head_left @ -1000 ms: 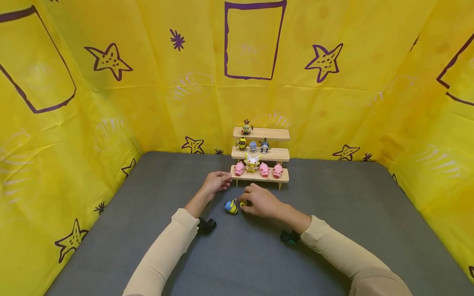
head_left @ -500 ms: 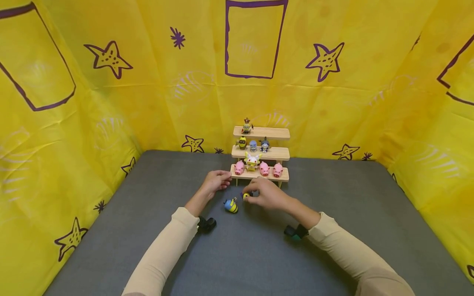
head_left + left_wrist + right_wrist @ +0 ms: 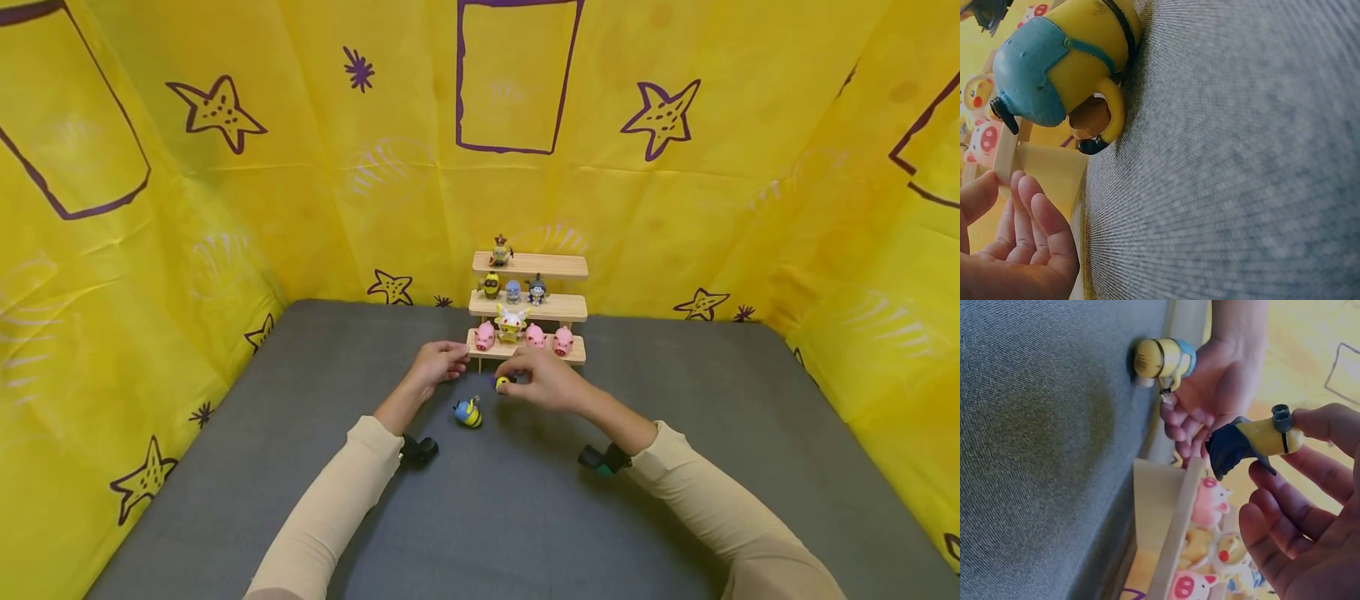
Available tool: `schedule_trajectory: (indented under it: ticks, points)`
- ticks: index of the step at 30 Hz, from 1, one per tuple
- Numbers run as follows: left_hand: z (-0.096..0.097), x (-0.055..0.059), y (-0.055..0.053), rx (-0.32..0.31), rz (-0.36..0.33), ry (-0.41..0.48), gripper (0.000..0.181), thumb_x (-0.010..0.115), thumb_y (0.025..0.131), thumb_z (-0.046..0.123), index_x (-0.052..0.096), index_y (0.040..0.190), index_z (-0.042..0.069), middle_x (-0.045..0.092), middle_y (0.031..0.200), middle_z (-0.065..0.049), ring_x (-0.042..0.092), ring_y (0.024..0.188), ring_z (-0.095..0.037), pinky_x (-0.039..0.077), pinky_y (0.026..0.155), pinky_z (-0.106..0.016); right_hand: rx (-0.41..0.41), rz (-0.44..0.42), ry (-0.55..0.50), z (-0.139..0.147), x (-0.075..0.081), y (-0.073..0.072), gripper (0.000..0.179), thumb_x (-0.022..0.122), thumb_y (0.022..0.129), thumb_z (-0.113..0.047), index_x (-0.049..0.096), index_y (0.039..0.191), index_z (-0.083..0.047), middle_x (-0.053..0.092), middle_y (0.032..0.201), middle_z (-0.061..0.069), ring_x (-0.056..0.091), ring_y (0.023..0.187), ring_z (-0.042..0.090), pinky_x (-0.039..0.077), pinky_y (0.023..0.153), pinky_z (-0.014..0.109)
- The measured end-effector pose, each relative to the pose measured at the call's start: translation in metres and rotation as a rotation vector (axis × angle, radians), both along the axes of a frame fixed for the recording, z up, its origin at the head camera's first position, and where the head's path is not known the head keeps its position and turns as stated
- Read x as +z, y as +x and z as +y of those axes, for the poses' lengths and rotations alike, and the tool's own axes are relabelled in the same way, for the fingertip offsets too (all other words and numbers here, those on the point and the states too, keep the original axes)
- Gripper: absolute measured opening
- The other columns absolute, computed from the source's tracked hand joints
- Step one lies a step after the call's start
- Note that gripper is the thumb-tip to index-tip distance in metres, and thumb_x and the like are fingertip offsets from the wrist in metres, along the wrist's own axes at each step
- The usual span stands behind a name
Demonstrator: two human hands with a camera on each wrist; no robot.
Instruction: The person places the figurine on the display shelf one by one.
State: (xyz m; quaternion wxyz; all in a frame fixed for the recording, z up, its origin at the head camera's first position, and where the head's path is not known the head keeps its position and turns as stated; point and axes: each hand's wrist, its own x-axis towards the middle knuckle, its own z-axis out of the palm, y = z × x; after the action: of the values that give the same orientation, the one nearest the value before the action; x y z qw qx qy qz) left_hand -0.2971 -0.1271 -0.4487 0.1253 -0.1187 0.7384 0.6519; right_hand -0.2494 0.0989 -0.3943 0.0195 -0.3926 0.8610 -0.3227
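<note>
My right hand (image 3: 553, 379) pinches a small yellow minion figurine (image 3: 1263, 439) with grey goggles and a dark blue lower part. It hangs off the table, just in front of the lowest shelf step. At the front left corner of the wooden three-step display shelf (image 3: 570, 308), my left hand (image 3: 438, 365) pinches the board's edge between thumb and finger. A second minion figurine (image 3: 1085, 59), with blue overalls, lies on its side on the grey cloth between the hands. In the right wrist view, that lying minion (image 3: 1163, 359) is beside the left hand.
The lowest step bears pink pig figurines (image 3: 563, 341) and a white-eared yellow figurine (image 3: 511, 323). Several small figurines, including a blue one (image 3: 513, 292), stand on the middle step. A crowned figurine (image 3: 500, 251) is at the top left. Yellow cloth walls (image 3: 300, 167) enclose the table.
My right hand has lifted the goggled minion away from beside the lying one and carried it toward the shelf, slightly right. The left hand stays at the shelf corner.
</note>
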Motion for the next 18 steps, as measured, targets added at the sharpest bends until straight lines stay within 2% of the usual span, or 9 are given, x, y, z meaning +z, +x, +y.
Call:
schedule_trajectory:
  ticks: [4,8,13,18]
  points:
    - [0.000,0.000,0.000,0.000,-0.003,0.002,0.032,0.061,0.097,0.022,0.063,0.121,0.000,0.066,0.095,-0.006,0.062,0.077,-0.013,0.052,0.065,-0.021,-0.007,-0.021,-0.018,0.002,0.005,-0.001,0.017,0.072,0.088,-0.020,0.074,0.100,-0.008,0.064,0.087,0.000,0.054,0.077,0.018,0.043,0.066,0.023]
    - [0.000,0.000,0.000,0.005,0.001,0.005,0.031,0.060,0.098,0.021,0.063,0.121,0.000,0.067,0.093,-0.006,0.062,0.077,-0.013,0.052,0.066,-0.022,-0.009,0.005,-0.043,0.005,0.012,-0.004,0.015,0.073,0.087,-0.018,0.075,0.098,-0.009,0.066,0.087,0.000,0.054,0.076,0.013,0.045,0.067,0.024]
    - [0.000,0.001,0.000,0.001,-0.006,0.000,0.031,0.060,0.098,0.021,0.064,0.121,0.001,0.067,0.095,-0.006,0.062,0.076,-0.012,0.052,0.067,-0.023,-0.015,0.036,-0.082,0.012,0.025,-0.010,0.014,0.074,0.087,-0.017,0.075,0.098,-0.009,0.067,0.087,0.001,0.053,0.076,0.012,0.049,0.066,0.027]
    - [0.000,0.000,-0.001,-0.001,0.001,0.012,0.031,0.061,0.097,0.020,0.064,0.121,0.000,0.067,0.094,-0.006,0.061,0.074,-0.011,0.052,0.066,-0.022,-0.032,-0.006,-0.092,0.019,0.043,-0.018,0.016,0.072,0.089,-0.017,0.075,0.102,-0.008,0.068,0.088,0.004,0.053,0.075,0.013,0.047,0.066,0.028]
